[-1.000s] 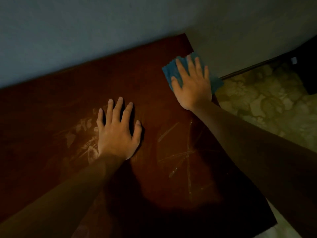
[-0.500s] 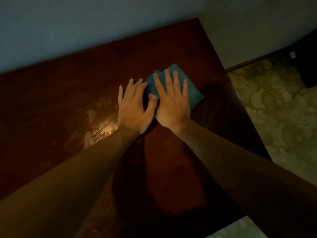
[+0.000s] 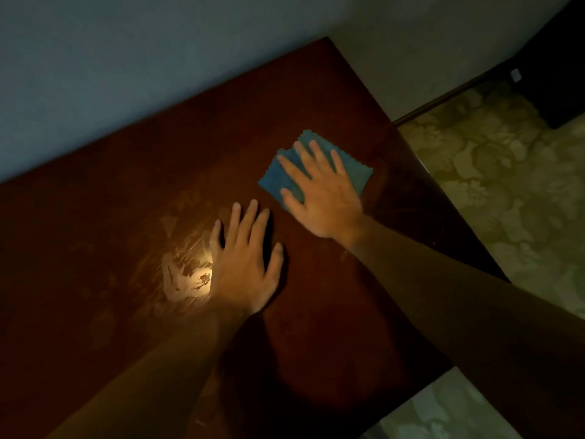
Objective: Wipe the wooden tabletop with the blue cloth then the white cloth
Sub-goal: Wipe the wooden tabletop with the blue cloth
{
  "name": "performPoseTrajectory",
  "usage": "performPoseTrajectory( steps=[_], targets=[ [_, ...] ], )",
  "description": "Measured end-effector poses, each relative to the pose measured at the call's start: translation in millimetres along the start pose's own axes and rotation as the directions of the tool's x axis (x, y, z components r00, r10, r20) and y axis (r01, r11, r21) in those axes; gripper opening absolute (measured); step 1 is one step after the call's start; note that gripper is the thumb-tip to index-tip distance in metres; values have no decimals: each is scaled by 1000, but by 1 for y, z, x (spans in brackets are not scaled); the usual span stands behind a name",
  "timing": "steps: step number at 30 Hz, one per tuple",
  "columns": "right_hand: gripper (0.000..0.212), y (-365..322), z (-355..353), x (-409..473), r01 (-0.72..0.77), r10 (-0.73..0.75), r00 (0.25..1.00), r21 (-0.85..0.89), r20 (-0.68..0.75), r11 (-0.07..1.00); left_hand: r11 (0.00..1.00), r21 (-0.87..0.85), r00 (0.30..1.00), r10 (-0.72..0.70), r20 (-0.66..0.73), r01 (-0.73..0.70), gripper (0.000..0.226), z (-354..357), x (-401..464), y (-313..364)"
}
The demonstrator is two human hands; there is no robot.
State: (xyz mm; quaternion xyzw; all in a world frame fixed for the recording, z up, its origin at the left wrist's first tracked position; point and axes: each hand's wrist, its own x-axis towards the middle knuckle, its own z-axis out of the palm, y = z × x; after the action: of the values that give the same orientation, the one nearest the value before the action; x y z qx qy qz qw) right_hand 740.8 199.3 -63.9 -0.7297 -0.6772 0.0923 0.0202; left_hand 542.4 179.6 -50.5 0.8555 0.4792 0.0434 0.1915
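While the right hand (image 3: 326,198) is pressing flat on the blue cloth (image 3: 354,172) with fingers spread, near the far right edge of the wooden desk (image 3: 316,106), the left hand (image 3: 243,264) is lying open on bare wood, fingers slightly spread.

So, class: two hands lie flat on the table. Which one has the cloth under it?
The right hand: its spread fingers press the blue cloth near the table's right edge. The left hand rests on bare wooden tabletop.
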Motion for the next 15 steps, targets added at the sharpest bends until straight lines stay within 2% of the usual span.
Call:
performPoseTrajectory(
  steps=[3,6,13,15],
  targets=[
    [62,46,-6,-5,-146,145,988,-22,-44,989,998,56,1000,5,-1,-5,62,9,-7,2],
    [62,79,-11,-10,-221,219,971,-15,-100,975,995,98,1000,-2,-16,4,61,13,-7,3],
    [63,83,-7,-6,-274,272,957,-9,-97,962,991,135,999,11,-36,-6,60,16,-7,2],
    [63,78,-7,-5,-348,345,931,1,-117,938,991,131,999,10,-46,-4,59,16,-6,2]
  ],
)
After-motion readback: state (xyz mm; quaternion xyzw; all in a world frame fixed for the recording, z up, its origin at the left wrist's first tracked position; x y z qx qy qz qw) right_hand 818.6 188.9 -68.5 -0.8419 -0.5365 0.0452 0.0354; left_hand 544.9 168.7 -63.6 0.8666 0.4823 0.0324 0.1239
